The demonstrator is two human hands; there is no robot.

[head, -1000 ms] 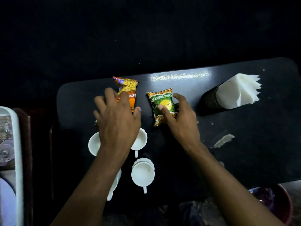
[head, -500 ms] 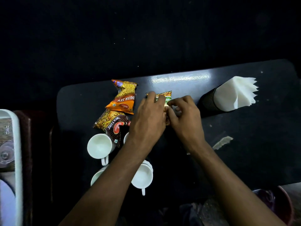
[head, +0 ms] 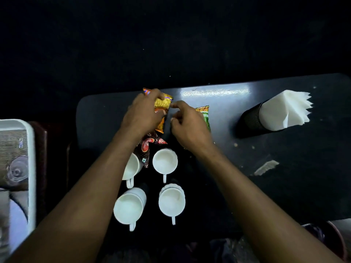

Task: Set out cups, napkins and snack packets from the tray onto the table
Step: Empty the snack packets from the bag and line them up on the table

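My left hand (head: pixel 142 114) is closed on an orange and yellow snack packet (head: pixel 163 103) near the far edge of the dark table (head: pixel 284 186). My right hand (head: pixel 190 126) is curled beside it, index fingertip touching the packet's right corner; whether it grips is unclear. It covers most of a green packet (head: pixel 206 118). A brown packet (head: pixel 147 149) lies under my left wrist. Several white cups stand below, among them one (head: pixel 164 161) and another (head: pixel 171 201). White napkins (head: pixel 284 109) fan out of a black holder (head: pixel 250 120) lying at the right.
A white tray (head: pixel 31 168) with a patterned base sits off the table's left end, with a clear glass (head: pixel 17 170) on it. A torn scrap of wrapper (head: pixel 266 167) and crumbs lie on the right part of the table. A dark bowl (head: pixel 334 238) is at the lower right.
Both hands left the green packet and moved left to the orange packet. My left hand has closed on it, and the green packet now lies under my right hand.
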